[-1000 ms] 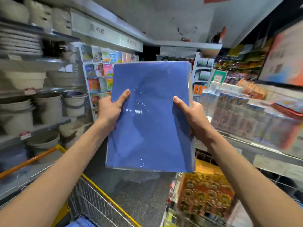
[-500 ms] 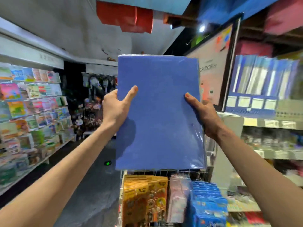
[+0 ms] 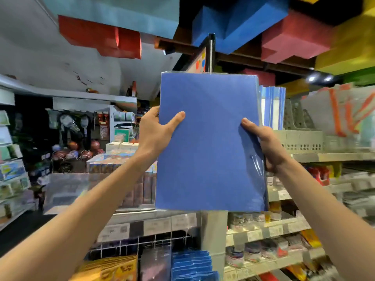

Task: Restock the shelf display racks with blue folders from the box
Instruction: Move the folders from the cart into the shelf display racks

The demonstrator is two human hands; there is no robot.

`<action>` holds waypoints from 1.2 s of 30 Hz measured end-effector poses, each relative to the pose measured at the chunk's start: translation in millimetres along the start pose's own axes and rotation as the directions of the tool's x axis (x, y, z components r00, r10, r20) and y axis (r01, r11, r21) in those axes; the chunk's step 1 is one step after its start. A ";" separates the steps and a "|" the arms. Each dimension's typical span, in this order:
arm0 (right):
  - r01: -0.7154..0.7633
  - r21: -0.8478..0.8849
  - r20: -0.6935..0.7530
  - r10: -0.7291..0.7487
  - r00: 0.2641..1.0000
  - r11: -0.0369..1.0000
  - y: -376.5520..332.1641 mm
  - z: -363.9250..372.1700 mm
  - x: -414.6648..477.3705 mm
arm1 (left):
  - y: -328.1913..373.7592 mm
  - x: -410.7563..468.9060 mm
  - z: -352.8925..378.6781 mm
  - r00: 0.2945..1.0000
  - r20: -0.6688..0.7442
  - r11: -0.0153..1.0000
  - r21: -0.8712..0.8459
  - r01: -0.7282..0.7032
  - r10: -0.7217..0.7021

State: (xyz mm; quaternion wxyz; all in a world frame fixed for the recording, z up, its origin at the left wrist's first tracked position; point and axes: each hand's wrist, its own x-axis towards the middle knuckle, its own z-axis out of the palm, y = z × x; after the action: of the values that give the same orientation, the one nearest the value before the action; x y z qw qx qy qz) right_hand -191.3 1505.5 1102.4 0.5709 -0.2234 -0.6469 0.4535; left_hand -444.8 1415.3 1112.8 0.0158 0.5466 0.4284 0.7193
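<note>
- Centre-left: the left hand (image 3: 157, 131) grips the blue folders (image 3: 209, 142) by their left edge, thumb across the front.
- Centre: the wrapped pack is held upright before the shelves, mid-carry.
- Centre-right: the right hand (image 3: 267, 147) clasps the right edge; next, likely, a swing right into the grey display rack (image 3: 300, 138).

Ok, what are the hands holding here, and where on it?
A wrapped pack of blue folders. The left hand grips its left edge, the right hand its right edge, thumbs on the front.
</note>
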 end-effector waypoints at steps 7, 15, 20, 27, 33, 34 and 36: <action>0.069 0.022 -0.041 -0.069 0.997 0.997 -5.1 -135.6 52.6 | -6.1 21.0 139.7 0.987 0.029 0.980 0.123 -0.158 0.156; 0.163 0.048 -0.236 -0.147 0.961 0.986 -22.8 -263.9 112.3 | -10.2 52.1 293.4 0.968 0.104 0.885 0.393 -0.251 0.228; 0.296 -0.057 -0.406 -0.293 0.866 0.954 -26.7 -322.7 148.5 | -24.3 74.6 375.0 0.928 0.195 0.805 0.462 -0.371 0.316; 0.336 -0.250 -0.563 -0.419 0.712 0.908 -28.9 -380.3 187.0 | -55.5 107.2 474.1 0.849 0.307 0.714 0.461 -0.528 0.430; 0.312 -0.452 -0.646 -0.548 0.532 0.835 -30.2 -417.2 227.2 | -89.1 143.6 524.0 0.759 0.382 0.550 0.528 -0.647 0.527; 0.306 -0.472 -0.646 -0.561 0.518 0.827 -31.2 -419.8 234.4 | -92.5 148.8 529.6 0.750 0.399 0.518 0.548 -0.657 0.528; 0.312 -0.469 -0.651 -0.563 0.510 0.826 -34.1 -412.4 241.7 | -100.5 157.9 541.4 0.732 0.449 0.464 0.573 -0.676 0.511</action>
State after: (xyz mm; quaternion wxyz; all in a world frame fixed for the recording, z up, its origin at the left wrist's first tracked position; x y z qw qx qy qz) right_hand 144.7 1820.6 1234.6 0.8461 -0.3025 -0.4358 0.0523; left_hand -119.9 1880.7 1190.4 -0.4007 0.6971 0.4454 0.3938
